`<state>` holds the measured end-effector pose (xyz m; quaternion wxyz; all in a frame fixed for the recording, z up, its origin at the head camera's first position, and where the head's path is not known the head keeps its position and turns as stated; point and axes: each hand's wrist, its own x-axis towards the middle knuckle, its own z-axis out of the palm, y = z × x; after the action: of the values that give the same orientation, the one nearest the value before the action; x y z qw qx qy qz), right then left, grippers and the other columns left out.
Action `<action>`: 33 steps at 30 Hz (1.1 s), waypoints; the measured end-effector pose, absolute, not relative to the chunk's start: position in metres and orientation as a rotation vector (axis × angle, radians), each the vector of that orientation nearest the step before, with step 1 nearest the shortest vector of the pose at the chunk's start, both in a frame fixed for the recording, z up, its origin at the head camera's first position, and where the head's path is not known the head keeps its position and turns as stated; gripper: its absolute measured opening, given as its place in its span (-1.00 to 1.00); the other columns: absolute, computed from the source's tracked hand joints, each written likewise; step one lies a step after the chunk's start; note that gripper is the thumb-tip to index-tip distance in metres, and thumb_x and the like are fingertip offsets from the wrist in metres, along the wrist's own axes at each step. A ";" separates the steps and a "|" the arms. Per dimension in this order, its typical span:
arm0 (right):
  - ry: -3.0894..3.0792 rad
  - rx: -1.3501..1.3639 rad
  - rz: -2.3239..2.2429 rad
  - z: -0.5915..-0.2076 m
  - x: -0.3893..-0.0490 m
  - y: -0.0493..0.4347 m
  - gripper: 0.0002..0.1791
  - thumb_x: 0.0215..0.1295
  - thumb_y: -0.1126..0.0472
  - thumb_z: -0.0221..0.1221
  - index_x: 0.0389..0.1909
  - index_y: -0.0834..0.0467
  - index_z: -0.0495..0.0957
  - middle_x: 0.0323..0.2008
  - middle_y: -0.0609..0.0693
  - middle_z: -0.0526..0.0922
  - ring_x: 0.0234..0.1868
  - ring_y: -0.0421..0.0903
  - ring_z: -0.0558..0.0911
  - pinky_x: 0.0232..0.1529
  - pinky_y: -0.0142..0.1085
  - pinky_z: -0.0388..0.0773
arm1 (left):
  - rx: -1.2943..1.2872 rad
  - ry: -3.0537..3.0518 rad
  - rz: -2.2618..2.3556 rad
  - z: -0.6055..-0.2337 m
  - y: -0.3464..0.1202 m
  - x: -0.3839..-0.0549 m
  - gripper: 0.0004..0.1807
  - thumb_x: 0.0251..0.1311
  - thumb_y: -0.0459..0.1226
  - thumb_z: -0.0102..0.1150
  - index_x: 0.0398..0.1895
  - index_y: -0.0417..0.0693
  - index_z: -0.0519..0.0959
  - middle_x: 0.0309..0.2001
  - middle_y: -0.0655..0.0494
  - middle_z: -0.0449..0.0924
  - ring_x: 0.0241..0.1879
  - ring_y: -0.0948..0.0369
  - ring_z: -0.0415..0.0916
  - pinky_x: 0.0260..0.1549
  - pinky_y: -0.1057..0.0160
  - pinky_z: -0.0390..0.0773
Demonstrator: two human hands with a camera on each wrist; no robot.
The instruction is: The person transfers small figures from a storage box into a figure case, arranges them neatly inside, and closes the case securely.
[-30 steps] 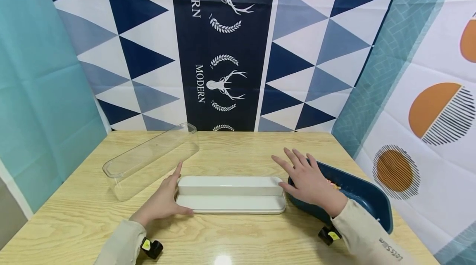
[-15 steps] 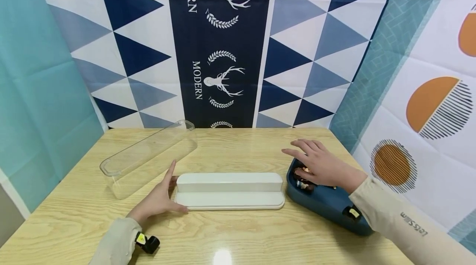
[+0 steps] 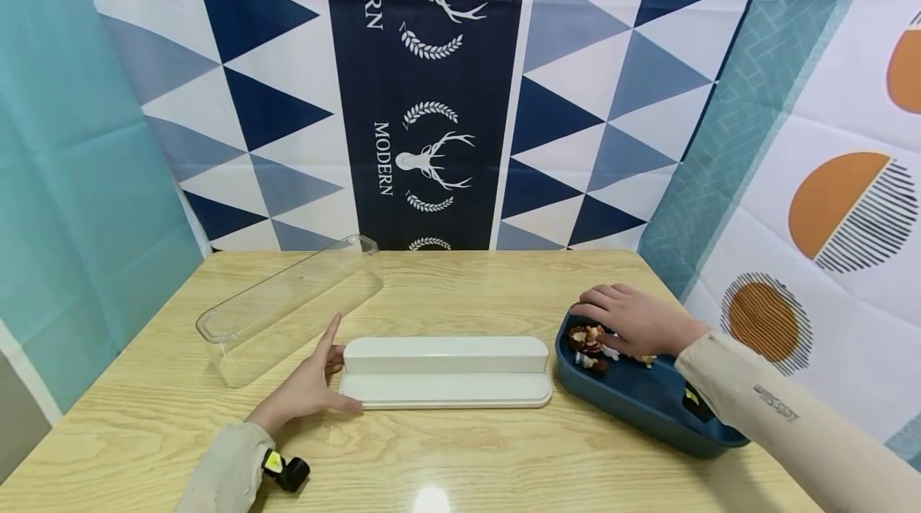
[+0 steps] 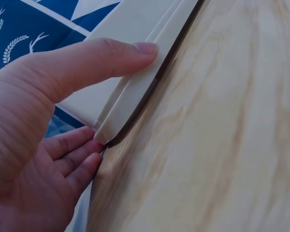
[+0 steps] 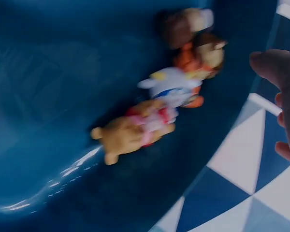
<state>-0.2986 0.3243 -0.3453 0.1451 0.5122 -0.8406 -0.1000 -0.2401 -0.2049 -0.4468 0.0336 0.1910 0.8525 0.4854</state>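
Observation:
A long white stepped display base [image 3: 446, 390] lies on the table in the head view. My left hand [image 3: 308, 387] holds its left end. In the left wrist view the thumb [image 4: 111, 58] rests on its rim and the fingertips touch its corner. My right hand [image 3: 636, 320] hovers over the far left part of a dark blue bin [image 3: 633, 405], fingers loosely bent and holding nothing. Below it lie several small toy figures [image 3: 586, 343]. The right wrist view, blurred, shows a yellow bear figure [image 5: 123, 135], a white one [image 5: 169, 87] and an orange-brown one [image 5: 210, 55].
A clear plastic box [image 3: 295, 297] lies slanted at the back left of the wooden table [image 3: 460, 457]. Patterned cloth [image 3: 424, 97] hangs along the back. More cloth closes off the left and right sides.
My right hand has moved from beside the white base's right end to over the blue bin, then slightly lower and right. The left hand stays at the base. The bin has shifted slightly.

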 end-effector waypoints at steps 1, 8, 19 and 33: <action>-2.425 1.477 -0.294 -0.349 -0.301 0.326 -0.41 0.16 0.22 0.40 0.21 0.21 0.45 0.08 0.16 0.53 0.05 0.11 0.54 0.01 0.06 0.56 | 0.589 2.620 1.494 -0.447 -0.205 -0.240 0.58 -0.24 -0.27 0.68 0.59 -0.03 -0.49 0.25 -0.43 0.33 0.25 -0.24 0.34 0.29 -0.17 0.32; -2.451 1.452 -0.332 -0.371 -0.315 0.335 -0.49 0.24 0.14 0.36 0.16 0.18 0.48 0.06 0.14 0.55 0.05 0.09 0.54 0.03 0.02 0.56 | 0.594 2.603 1.512 -0.449 -0.204 -0.241 0.58 -0.23 -0.28 0.68 0.59 -0.06 -0.48 0.23 -0.38 0.36 0.25 -0.22 0.33 0.30 -0.15 0.31; -2.363 1.472 -0.361 -0.396 -0.327 0.336 -0.56 0.22 0.07 0.36 0.04 0.17 0.55 -0.09 0.06 0.58 -0.08 0.01 0.51 -0.05 -0.06 0.56 | 0.572 2.610 1.491 -0.448 -0.203 -0.242 0.57 -0.23 -0.28 0.67 0.58 -0.11 -0.48 0.25 -0.39 0.34 0.26 -0.22 0.33 0.31 -0.16 0.30; -2.330 1.453 -0.251 -0.411 -0.327 0.331 -0.60 0.13 0.14 0.40 -0.03 0.16 0.56 -0.18 0.01 0.58 -0.17 -0.03 0.48 -0.11 -0.08 0.53 | 0.562 2.629 1.484 -0.450 -0.201 -0.242 0.58 -0.22 -0.28 0.67 0.58 -0.10 -0.49 0.24 -0.38 0.35 0.25 -0.22 0.34 0.31 -0.15 0.29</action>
<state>-0.3274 0.3314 -0.4109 0.1909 0.5172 -0.8295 -0.0893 -0.2418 -0.2007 -0.4495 0.0352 0.1828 0.8556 0.4830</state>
